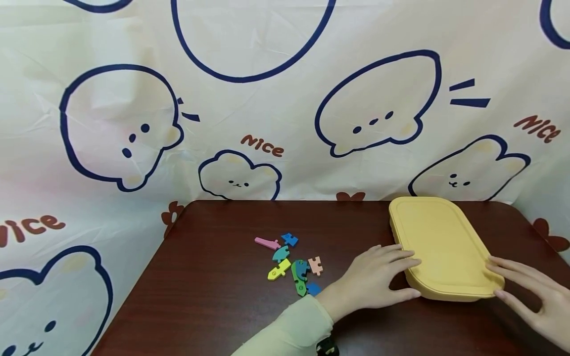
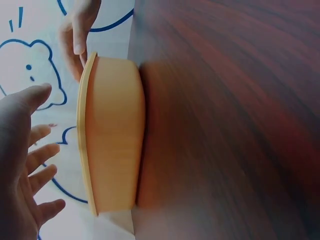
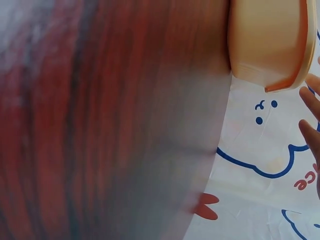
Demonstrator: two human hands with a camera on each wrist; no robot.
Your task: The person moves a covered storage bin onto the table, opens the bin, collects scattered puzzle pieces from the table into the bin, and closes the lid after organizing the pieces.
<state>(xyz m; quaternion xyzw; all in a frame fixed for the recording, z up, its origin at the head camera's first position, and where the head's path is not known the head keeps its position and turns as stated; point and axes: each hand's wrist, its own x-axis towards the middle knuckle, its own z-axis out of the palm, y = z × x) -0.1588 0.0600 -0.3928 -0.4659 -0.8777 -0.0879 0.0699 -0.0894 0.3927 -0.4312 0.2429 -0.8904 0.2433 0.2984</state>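
A yellow lidded box [image 1: 445, 247] lies on the right part of the table, its lid on. My left hand [image 1: 378, 277] is by the near left corner of the box, fingers loosely spread. In the left wrist view a gap shows between that left hand [image 2: 30, 155] and the lid's rim [image 2: 86, 145]. On the other side, my right hand [image 1: 532, 299] has its fingertips at the lid's right edge; whether they touch cannot be told. Only part of the right fingers [image 3: 311, 135] shows in the right wrist view.
Left of the box, several colourful puzzle pieces lie loose on the dark brown table [image 1: 213, 296], among them a yellow piece [image 1: 279, 270], a pink piece [image 1: 267, 243] and a peach piece [image 1: 315, 266]. A printed cloth [image 1: 294, 109] hangs behind the table.
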